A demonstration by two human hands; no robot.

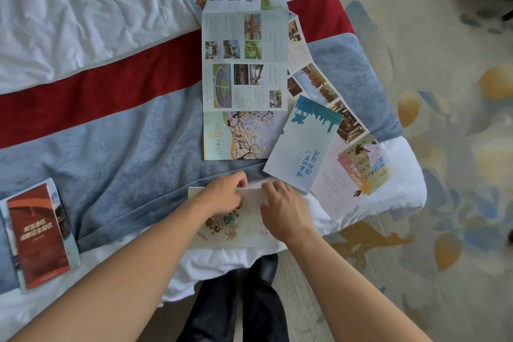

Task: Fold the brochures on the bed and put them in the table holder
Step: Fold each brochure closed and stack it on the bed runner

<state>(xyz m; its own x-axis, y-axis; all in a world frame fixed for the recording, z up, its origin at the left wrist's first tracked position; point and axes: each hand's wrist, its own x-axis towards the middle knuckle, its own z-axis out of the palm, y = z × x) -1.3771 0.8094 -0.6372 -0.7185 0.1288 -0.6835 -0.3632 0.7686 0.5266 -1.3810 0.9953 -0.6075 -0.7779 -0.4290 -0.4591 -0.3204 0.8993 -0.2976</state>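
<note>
Both bare forearms reach in from six o'clock and meet on a pale brochure [244,226] lying at the near edge of the bed [83,8], just below the middle of the view. Left hand [226,197] sits on the brochure's far left part with its fingers curled, pinching the far edge of the paper. Right hand [286,209] lies on the right part of the same sheet, fingers bent and pressing down at the far edge, close beside the left hand's fingertips. Whether the right hand pinches the paper or only presses on it, I cannot tell.

Up toward twelve o'clock a long unfolded brochure [244,63] with many small photos stretches away across the blue blanket [125,147] and the red stripe [97,91]. At about two o'clock a blue and white brochure [302,147] lies tilted, overlapping a pink and green one [358,172] near the bed's corner, with more photo panels showing behind them. Out at nine o'clock a folded red brochure [41,233] rests on the blanket, well apart from the hands.

Dark trousers [238,305] show at six o'clock, and a patterned carpet [444,202] fills the three o'clock side.
</note>
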